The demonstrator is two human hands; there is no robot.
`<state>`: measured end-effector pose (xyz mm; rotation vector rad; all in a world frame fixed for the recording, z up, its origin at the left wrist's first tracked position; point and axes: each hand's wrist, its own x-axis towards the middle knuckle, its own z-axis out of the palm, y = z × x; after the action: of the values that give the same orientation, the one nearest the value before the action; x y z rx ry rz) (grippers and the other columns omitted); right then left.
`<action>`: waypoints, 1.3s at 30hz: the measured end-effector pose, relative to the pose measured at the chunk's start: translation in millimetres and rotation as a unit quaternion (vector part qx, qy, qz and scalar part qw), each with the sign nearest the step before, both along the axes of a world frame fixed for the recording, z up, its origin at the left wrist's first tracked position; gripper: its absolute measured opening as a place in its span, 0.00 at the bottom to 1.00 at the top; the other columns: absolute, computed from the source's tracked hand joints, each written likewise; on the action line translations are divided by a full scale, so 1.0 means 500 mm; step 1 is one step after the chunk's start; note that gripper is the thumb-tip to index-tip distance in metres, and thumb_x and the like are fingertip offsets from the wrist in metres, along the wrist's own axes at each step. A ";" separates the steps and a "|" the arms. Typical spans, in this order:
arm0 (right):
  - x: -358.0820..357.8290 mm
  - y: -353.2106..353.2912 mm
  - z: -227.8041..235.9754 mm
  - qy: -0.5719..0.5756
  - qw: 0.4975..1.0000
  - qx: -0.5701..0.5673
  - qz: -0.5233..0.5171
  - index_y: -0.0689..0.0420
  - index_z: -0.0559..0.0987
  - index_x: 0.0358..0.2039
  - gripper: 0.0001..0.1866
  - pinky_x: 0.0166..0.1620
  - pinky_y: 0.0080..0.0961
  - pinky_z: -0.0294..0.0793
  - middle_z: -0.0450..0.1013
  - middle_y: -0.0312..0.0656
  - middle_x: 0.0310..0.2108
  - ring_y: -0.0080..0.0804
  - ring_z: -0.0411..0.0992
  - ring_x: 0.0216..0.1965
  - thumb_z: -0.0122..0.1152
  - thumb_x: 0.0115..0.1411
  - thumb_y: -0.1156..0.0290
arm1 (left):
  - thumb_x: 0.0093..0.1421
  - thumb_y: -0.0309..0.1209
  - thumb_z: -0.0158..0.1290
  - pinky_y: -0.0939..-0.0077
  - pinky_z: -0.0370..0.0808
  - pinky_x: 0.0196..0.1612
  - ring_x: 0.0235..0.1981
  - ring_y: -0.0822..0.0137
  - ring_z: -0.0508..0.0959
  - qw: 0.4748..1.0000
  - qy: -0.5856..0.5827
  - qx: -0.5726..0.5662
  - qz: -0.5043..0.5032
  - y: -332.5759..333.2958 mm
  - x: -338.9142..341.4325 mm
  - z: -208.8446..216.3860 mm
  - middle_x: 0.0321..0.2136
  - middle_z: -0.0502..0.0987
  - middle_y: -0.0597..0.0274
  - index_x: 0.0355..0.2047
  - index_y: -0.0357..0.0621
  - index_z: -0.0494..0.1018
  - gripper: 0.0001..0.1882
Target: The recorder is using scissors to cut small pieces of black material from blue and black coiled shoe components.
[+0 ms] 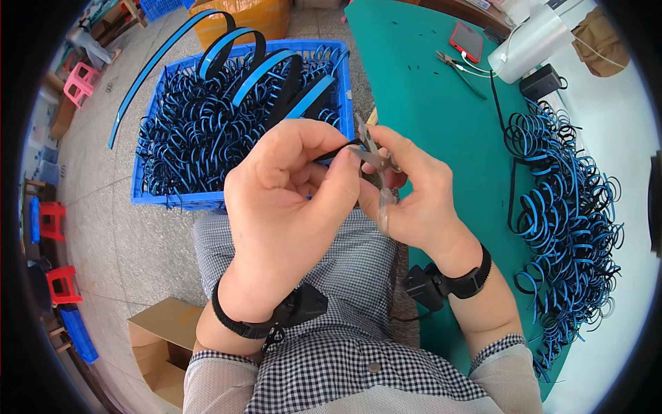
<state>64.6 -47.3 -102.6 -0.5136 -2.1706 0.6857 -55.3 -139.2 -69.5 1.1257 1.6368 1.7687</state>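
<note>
My left hand (pixel 283 193) is closed, pinching the end of a black and blue strip (pixel 317 96) between thumb and fingers. The strip rises beyond the hand in wide curling loops above the blue crate (pixel 348 83). In my right hand (pixel 424 190) is a pair of small scissors (pixel 385 214), fingers wrapped round the handles. Its metal blades stand apart right at my left thumb tip, close to the pinched strip end. Whether the blades touch the strip is hard to tell, as my fingers hide part of it. Both wrists wear black straps with small boxes.
Curled black and blue strips (pixel 207 131) fill the crate. On the green table (pixel 414 83) at right lie more curls (pixel 565 228), a red phone (pixel 467 41), pliers (pixel 460 72) and a white roll (pixel 527 48). An opened cardboard box (pixel 155 345) stands at lower left.
</note>
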 end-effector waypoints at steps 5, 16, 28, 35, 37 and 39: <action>0.002 -0.003 0.006 -0.045 0.997 -0.059 0.011 0.58 0.72 0.42 0.26 0.19 0.16 0.65 0.71 0.36 0.20 0.20 0.63 0.15 0.65 0.38 0.75 | 0.52 0.19 0.49 0.89 0.72 0.22 0.19 0.78 0.74 0.999 0.027 0.042 -0.013 0.001 -0.007 -0.007 0.23 0.74 0.61 0.30 0.34 0.68 0.04; 0.013 -0.007 0.006 -0.057 0.967 -0.235 0.079 0.60 0.72 0.41 0.25 0.21 0.14 0.65 0.70 0.36 0.18 0.18 0.63 0.16 0.66 0.39 0.71 | 0.51 0.15 0.47 0.86 0.74 0.25 0.23 0.73 0.76 0.995 -0.043 0.053 -0.075 -0.007 -0.019 -0.005 0.26 0.75 0.56 0.32 0.32 0.67 0.07; 0.015 -0.005 0.016 -0.054 0.945 -0.294 0.134 0.59 0.73 0.41 0.25 0.21 0.15 0.66 0.69 0.35 0.18 0.19 0.64 0.17 0.67 0.39 0.71 | 0.53 0.21 0.48 0.85 0.71 0.19 0.18 0.73 0.75 0.993 -0.083 0.047 -0.066 -0.001 -0.022 -0.007 0.23 0.75 0.56 0.30 0.34 0.68 0.04; 0.012 -0.006 0.020 -0.069 0.983 -0.146 0.091 0.56 0.73 0.39 0.23 0.21 0.19 0.68 0.71 0.38 0.18 0.26 0.68 0.17 0.66 0.39 0.72 | 0.52 0.21 0.48 0.87 0.69 0.18 0.16 0.76 0.73 0.994 -0.068 0.066 -0.062 0.001 -0.025 -0.015 0.22 0.74 0.58 0.30 0.34 0.69 0.05; 0.012 -0.006 0.022 -0.078 0.984 -0.138 0.081 0.56 0.73 0.39 0.22 0.21 0.19 0.69 0.71 0.38 0.18 0.26 0.69 0.17 0.66 0.39 0.72 | 0.52 0.20 0.48 0.88 0.69 0.18 0.16 0.76 0.73 0.993 -0.060 0.067 -0.072 0.000 -0.026 -0.018 0.22 0.74 0.59 0.30 0.34 0.69 0.05; 0.010 -0.005 0.022 -0.071 0.988 -0.111 0.077 0.56 0.74 0.38 0.22 0.22 0.20 0.70 0.71 0.38 0.18 0.26 0.69 0.18 0.66 0.39 0.71 | 0.52 0.20 0.49 0.89 0.69 0.18 0.17 0.77 0.73 0.993 -0.062 0.059 -0.076 -0.002 -0.025 -0.021 0.22 0.74 0.59 0.30 0.34 0.69 0.05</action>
<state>69.4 -49.7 -91.6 -0.5260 -2.2972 1.0115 -68.0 -140.0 -79.9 1.1365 1.3545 1.8168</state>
